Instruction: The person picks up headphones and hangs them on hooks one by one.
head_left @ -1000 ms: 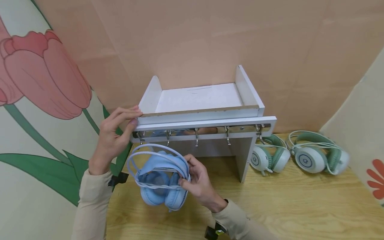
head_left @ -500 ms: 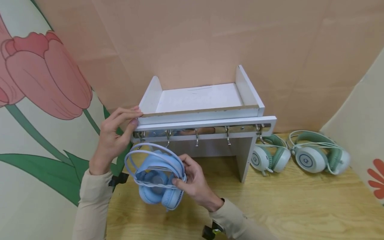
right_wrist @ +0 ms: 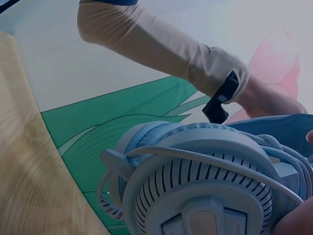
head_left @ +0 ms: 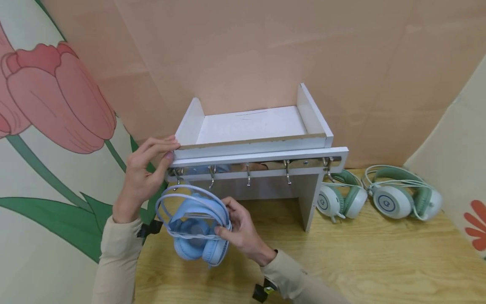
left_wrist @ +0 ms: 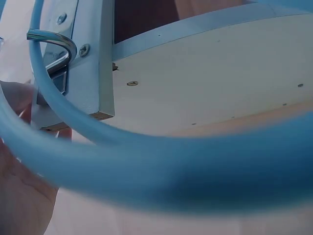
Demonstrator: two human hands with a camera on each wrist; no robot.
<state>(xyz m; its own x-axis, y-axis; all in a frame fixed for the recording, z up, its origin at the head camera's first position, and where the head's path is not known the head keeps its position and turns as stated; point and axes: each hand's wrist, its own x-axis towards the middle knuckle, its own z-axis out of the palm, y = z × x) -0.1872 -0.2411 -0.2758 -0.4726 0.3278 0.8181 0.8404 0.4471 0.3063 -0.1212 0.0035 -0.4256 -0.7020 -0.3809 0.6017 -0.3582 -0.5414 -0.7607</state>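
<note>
Blue headphones with a double hoop headband and a bundled cable hang in my right hand, whose thumb and fingers pinch the right side of the band. Their ear cups point down above the table. My left hand grips the left end of a white shelf, thumb at the front board, fingers on top. Metal hooks line that board. In the left wrist view, one headband tube crosses the leftmost hook, the hook's tip showing before it; whether it bears weight I cannot tell.
To the right of the shelf, two green-and-white headphones rest on the wooden table. A brown-covered wall stands behind, and a tulip-painted panel rises on the left.
My right hand has carried the blue headphones a little to the left, under the leftmost hook. My left hand has stayed at the shelf's end.
</note>
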